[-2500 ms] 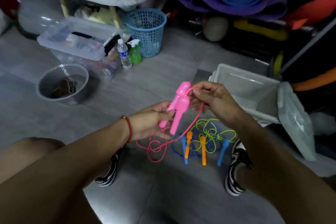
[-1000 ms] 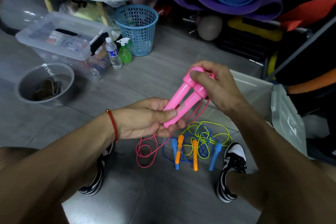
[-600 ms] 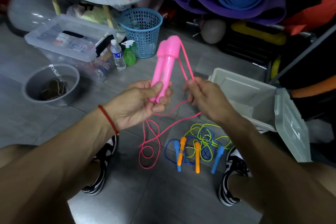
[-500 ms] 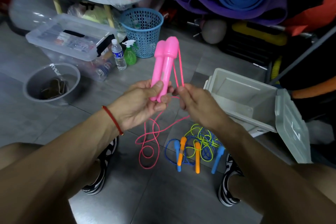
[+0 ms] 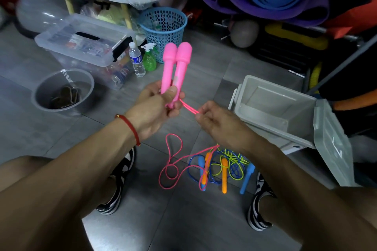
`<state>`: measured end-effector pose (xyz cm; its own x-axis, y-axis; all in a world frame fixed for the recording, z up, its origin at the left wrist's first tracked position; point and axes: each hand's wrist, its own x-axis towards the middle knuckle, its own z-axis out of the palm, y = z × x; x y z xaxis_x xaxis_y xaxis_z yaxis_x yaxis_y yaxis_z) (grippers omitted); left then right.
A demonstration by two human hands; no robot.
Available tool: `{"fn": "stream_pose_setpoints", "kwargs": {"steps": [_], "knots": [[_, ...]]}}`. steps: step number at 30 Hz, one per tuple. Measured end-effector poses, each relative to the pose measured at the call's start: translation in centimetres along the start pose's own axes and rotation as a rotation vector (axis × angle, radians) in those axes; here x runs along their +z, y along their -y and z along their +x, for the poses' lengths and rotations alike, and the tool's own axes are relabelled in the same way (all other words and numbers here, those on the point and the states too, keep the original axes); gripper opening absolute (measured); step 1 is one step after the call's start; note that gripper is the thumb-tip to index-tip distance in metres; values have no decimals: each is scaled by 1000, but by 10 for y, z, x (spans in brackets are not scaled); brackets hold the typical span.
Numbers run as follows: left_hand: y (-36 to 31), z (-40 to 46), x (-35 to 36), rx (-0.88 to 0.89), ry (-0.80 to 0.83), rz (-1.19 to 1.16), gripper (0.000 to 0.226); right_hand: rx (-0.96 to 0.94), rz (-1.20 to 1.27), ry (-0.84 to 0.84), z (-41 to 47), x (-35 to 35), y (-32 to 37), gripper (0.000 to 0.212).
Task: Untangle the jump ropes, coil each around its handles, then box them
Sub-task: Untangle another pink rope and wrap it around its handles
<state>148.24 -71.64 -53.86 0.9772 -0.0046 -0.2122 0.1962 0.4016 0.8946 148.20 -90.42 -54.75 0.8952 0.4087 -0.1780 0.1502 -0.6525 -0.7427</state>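
holding both pink handles side by side, upright, the left hand has its fingers and thumb wrapped round the lower ends, prob. so the pair acts as one spool w/ the fat tops left free. right hand sits just beside it, fingers curled, pinching a doubled strand of the pink cord that runs taut from the handle bottoms. tension looks deliberate: a tight first wrap won't slip. rest of the pink cord hangs down to the floor in loose loops, one loop lying across the edge of the other pile.

other pile = blue handles and orange handles w/ blue and yellow-green cords knotted together, between the person's shoes. not yet untangled.

grey box stands open to the right, lid hinged outward, within reach. nothing visible inside it.

judgement: pink rope is freed, coiling abt to start; no wraps on handles yet. risk: trailing loop snags the pile as it's drawn up.
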Motion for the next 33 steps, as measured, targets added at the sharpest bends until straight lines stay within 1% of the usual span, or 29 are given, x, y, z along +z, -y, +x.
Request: {"fn": "stream_pose_setpoints", "kwargs": {"steps": [2,4,6,8,9,10,12,13,14,16,18,20,22,24,25,27,28,30,31,33], "knots": [[6,1,-5,65,-61,145,19,-95,-201,-56,-7,-9,4,17],[11,3,-8,143,-125,265,17,-134,-365,-87,-15,-18,11,22],[12,8,-12,177,-189,312,24,-168,-541,-109,-22,-18,16,28],[12,14,-20,158,-204,331,31,-215,-667,-140,-27,-17,17,29],[14,16,-25,161,-203,402,27,-232,-699,-166,-28,-20,18,29],[17,18,-32,181,-203,526,19,-246,-719,-199,-29,-26,18,28],[22,22,-43,233,-190,836,9,-308,-780,-272,-29,-38,15,30],[24,22,-46,237,-174,980,9,-351,-826,-291,-28,-43,13,32],[26,22,-49,224,-150,1087,10,-391,-873,-290,-27,-47,10,35],[31,19,-49,172,-69,1225,14,-472,-936,-262,-23,-51,5,38],[34,10,-45,108,74,1406,18,-526,-929,-231,-19,-52,0,39],[38,-3,-37,41,330,1537,20,-518,-895,-193,-15,-52,-6,38],[39,-16,-27,3,586,1539,19,-468,-834,-161,-7,-54,-12,42],[39,-28,-16,5,737,1531,16,-428,-709,-76,1,-59,-19,45],[39,-31,-12,24,787,1528,17,-438,-592,-29,5,-61,-23,41],[36,-39,-6,94,854,1490,21,-439,-366,53,9,-64,-29,28],[33,-43,-3,138,877,1446,22,-406,-277,76,12,-63,-32,24],[24,-51,1,214,880,1307,21,-267,-17,109,14,-55,-41,17],[19,-55,3,225,852,1214,18,-187,141,139,14,-50,-56,19],[10,-57,5,210,750,1042,12,-86,359,194,10,-40,-77,36]]}}
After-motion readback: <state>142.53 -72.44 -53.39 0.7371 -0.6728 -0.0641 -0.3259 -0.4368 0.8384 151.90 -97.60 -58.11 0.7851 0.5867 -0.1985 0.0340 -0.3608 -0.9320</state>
